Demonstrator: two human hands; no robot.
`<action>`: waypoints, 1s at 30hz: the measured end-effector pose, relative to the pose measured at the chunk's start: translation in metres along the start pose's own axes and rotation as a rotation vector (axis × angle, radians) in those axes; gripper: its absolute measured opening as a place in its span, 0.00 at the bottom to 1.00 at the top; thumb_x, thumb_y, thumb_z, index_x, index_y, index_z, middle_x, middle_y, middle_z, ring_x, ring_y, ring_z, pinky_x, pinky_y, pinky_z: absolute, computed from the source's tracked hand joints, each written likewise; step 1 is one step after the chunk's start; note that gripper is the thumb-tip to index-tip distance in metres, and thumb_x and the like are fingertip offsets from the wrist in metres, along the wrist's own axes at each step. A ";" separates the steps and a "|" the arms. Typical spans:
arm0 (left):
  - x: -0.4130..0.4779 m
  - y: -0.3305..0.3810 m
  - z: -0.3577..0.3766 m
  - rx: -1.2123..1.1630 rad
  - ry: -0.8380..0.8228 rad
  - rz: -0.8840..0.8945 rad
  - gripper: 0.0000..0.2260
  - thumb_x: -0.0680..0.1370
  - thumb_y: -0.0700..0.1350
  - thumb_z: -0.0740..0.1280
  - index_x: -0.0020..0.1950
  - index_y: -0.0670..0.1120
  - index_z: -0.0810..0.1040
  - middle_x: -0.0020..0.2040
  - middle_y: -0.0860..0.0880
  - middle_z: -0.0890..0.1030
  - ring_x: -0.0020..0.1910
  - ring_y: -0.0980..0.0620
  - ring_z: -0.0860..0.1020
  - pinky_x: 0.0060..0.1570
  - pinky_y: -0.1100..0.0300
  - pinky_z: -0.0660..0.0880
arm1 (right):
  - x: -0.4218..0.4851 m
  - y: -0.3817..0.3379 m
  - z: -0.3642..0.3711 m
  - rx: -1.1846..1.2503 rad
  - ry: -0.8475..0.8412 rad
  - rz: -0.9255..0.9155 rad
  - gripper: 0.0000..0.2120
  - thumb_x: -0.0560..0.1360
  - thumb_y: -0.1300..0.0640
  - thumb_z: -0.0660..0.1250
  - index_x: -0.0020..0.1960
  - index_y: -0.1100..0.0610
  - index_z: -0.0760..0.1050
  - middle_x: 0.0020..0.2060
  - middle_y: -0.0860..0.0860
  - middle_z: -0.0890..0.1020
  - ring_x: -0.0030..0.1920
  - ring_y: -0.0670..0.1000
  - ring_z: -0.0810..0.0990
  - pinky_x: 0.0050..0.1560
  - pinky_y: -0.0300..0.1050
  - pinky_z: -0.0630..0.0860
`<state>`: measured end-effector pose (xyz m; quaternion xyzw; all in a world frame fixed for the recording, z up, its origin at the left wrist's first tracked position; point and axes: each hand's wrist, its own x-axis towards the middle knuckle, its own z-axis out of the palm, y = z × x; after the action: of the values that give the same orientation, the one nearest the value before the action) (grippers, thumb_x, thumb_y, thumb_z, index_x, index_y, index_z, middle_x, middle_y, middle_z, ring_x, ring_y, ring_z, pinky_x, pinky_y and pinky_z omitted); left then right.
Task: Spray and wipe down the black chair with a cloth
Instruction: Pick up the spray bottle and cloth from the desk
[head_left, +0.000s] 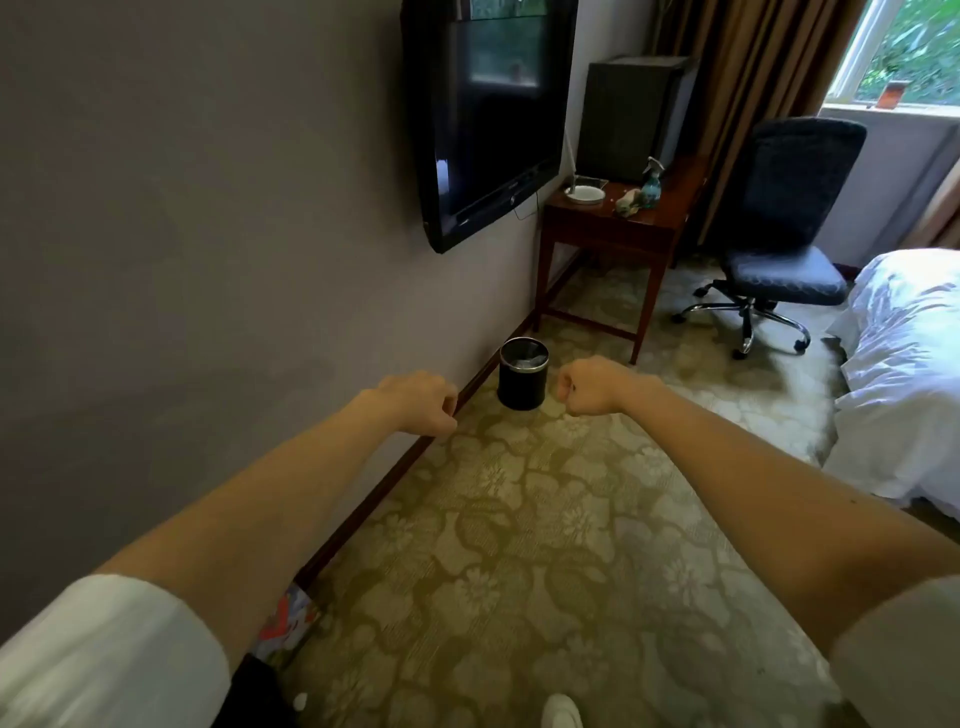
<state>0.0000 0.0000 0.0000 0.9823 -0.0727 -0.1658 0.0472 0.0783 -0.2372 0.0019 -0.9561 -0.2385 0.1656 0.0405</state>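
The black office chair (784, 228) stands on its wheeled chrome base at the far right, between a wooden desk and the bed. On the desk sit a teal spray bottle (651, 185) and a crumpled cloth (627, 202) beside it. Both my arms are stretched out in front of me over the carpet, far from the chair. My left hand (423, 402) has its fingers curled into a fist and holds nothing. My right hand (592, 385) is likewise curled, with nothing in it.
A wooden desk (613, 228) against the wall carries a white lamp base (586, 193) and a dark box (631, 117). A black waste bin (522, 373) stands by the skirting. A wall-mounted TV (488, 114) hangs at left; a white bed (904, 374) is at right.
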 end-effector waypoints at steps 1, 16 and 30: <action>0.007 0.002 -0.001 0.002 -0.002 0.000 0.05 0.77 0.49 0.64 0.49 0.50 0.73 0.47 0.51 0.76 0.46 0.51 0.75 0.41 0.57 0.70 | 0.005 0.004 -0.001 0.009 0.000 0.001 0.11 0.73 0.60 0.62 0.54 0.58 0.76 0.51 0.55 0.79 0.50 0.56 0.78 0.52 0.51 0.78; 0.176 0.026 -0.045 -0.050 -0.011 -0.028 0.06 0.77 0.47 0.64 0.51 0.47 0.75 0.50 0.48 0.79 0.49 0.48 0.77 0.47 0.53 0.75 | 0.113 0.122 -0.060 -0.032 -0.036 0.002 0.12 0.75 0.60 0.60 0.55 0.61 0.76 0.53 0.57 0.79 0.53 0.57 0.77 0.54 0.51 0.76; 0.268 0.020 -0.049 -0.068 -0.058 -0.072 0.05 0.77 0.46 0.64 0.50 0.46 0.75 0.50 0.47 0.78 0.50 0.47 0.77 0.47 0.55 0.75 | 0.195 0.180 -0.059 -0.035 -0.116 -0.019 0.11 0.75 0.61 0.60 0.55 0.63 0.76 0.50 0.59 0.80 0.51 0.57 0.79 0.45 0.47 0.74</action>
<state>0.2639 -0.0588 -0.0366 0.9770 -0.0331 -0.1981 0.0722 0.3402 -0.3041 -0.0283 -0.9431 -0.2525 0.2161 0.0116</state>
